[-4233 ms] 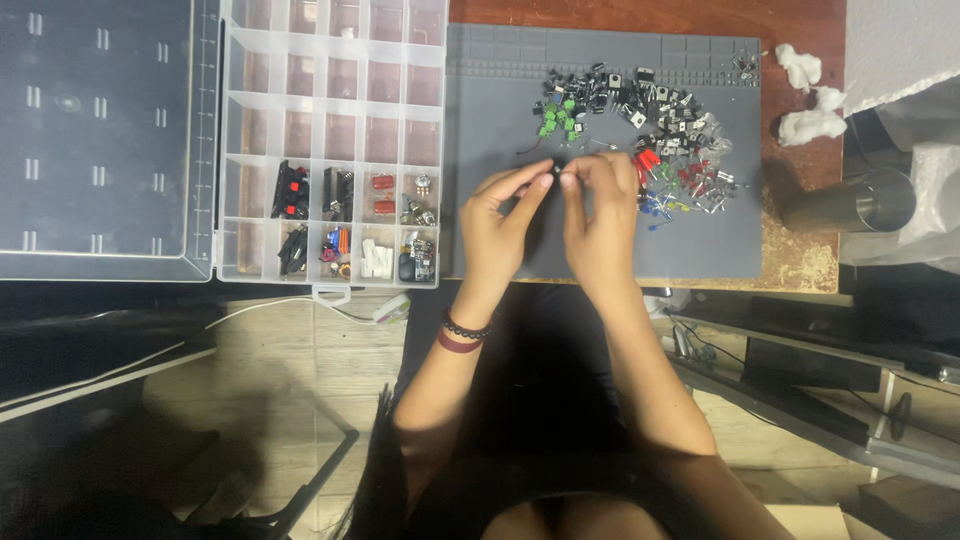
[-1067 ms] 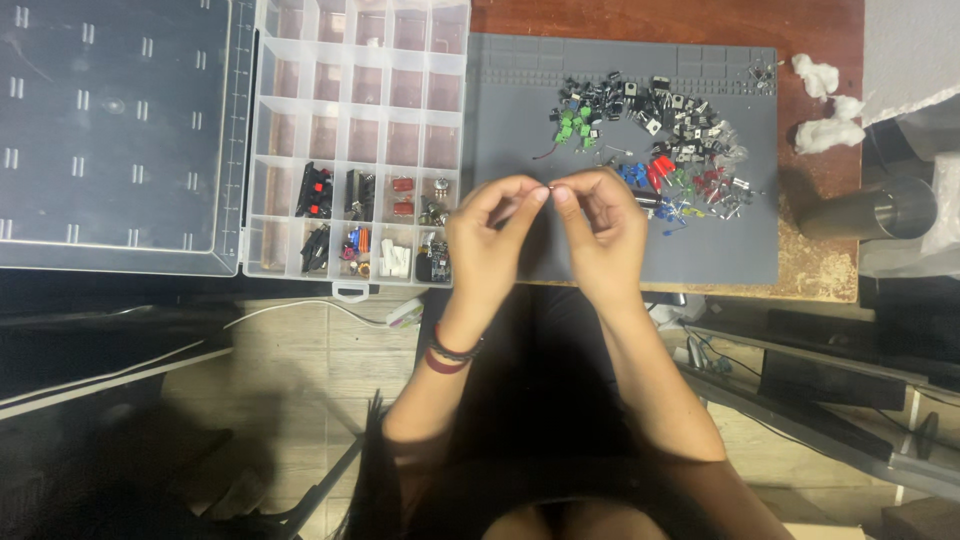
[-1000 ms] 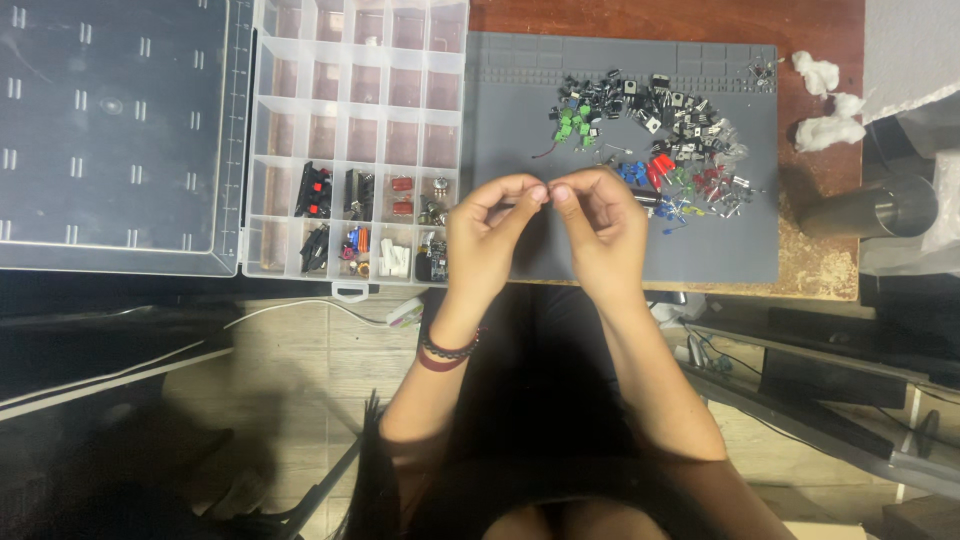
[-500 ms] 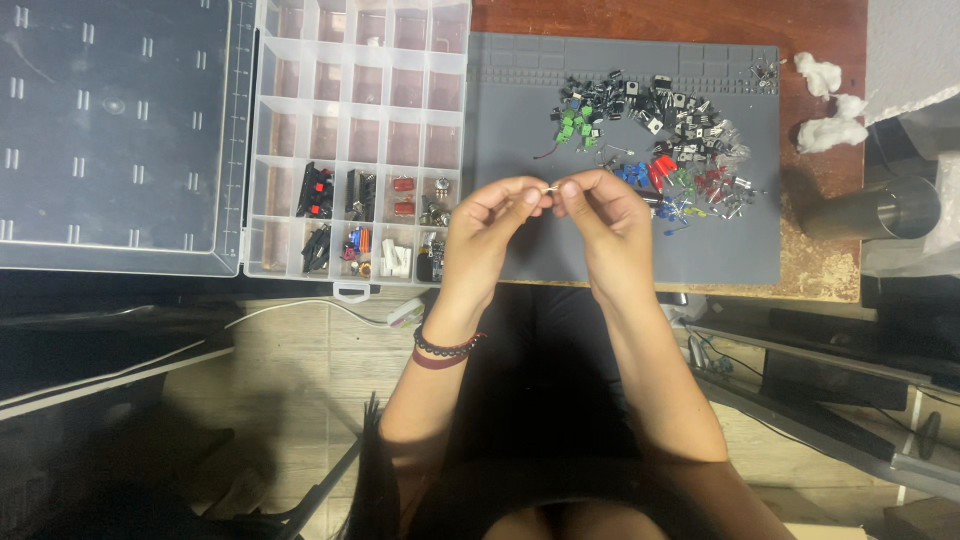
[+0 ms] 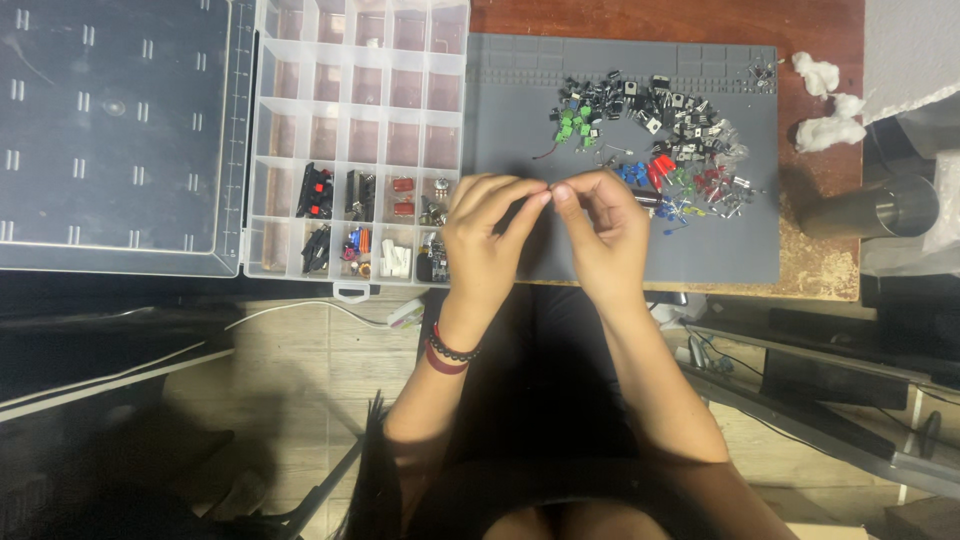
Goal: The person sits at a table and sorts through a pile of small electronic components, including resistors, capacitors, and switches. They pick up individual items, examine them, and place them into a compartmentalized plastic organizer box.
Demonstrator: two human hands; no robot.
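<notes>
Both hands pinched shut, fingertip to fingertip: left hand (image 5: 487, 238), right hand (image 5: 600, 232), sharing one tiny part (image 5: 551, 187) above the grey mat (image 5: 520, 120). Too small to identify. Likely to slip and vanish into the loose pile of parts (image 5: 655, 130) beyond, or off the desk (image 5: 640, 20) edge.

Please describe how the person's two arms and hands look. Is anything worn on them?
Both forearms are bare, with no sleeves or gloves visible. The left hand has two bands at the wrist: a bracelet of dark beads and, right below it, a plain dark red band. The right hand and its wrist carry nothing visible. No rings can be made out on the fingers.
</notes>
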